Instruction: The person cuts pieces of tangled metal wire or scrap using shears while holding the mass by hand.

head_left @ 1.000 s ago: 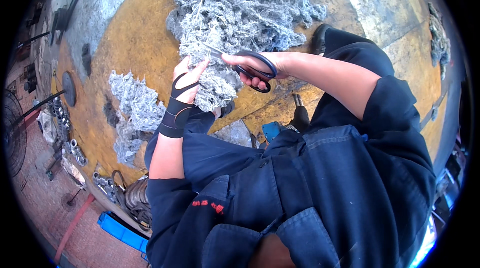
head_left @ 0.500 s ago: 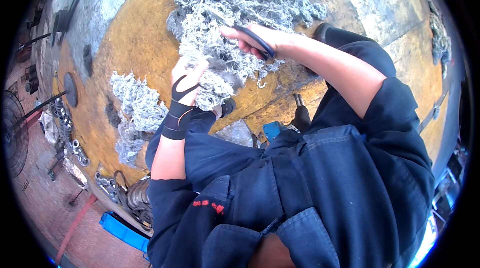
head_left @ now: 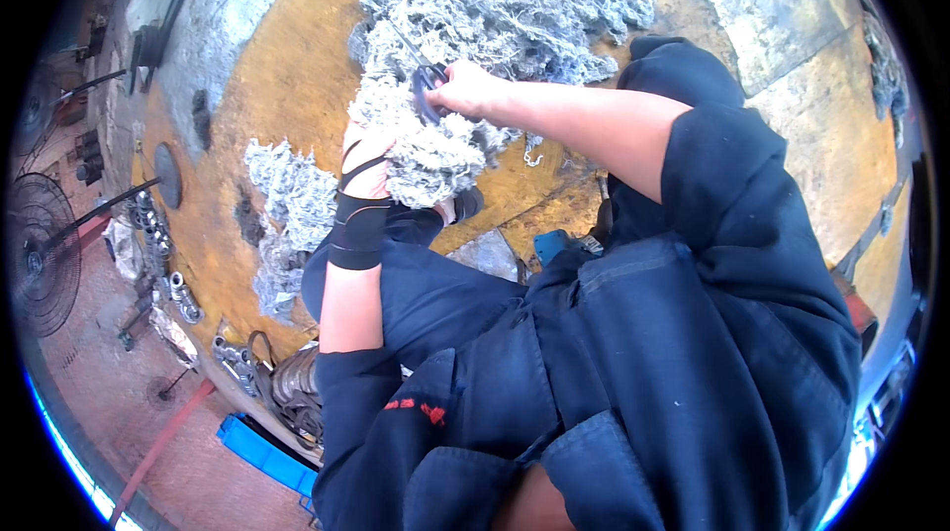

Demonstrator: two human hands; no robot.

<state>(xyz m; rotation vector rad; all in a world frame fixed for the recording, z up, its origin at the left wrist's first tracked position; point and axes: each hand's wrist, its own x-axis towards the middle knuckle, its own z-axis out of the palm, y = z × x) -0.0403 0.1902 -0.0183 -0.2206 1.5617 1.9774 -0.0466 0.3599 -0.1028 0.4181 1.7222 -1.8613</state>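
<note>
A large heap of grey-white tangled yarn waste lies in front of me, its near end bunched close to my lap. My right hand grips scissors by their dark loop handles, the blades pointing up and left over the fibres. At the heap's near left side, my left hand is closed on a bunch of the yarn; its fingers are partly buried in the strands. A black brace wraps that wrist. Further left rests a smaller clump of the same yarn.
Beneath the heap is a worn yellow-brown floor sheet. Along the left stand a black fan, a dark disc and metal fittings. A blue bin sits at lower left, and another yarn clump at far right.
My right hand and the scissors have moved left and slightly down, closer to my left hand. The left hand keeps its hold on the yarn. The whole view has shifted a little.
</note>
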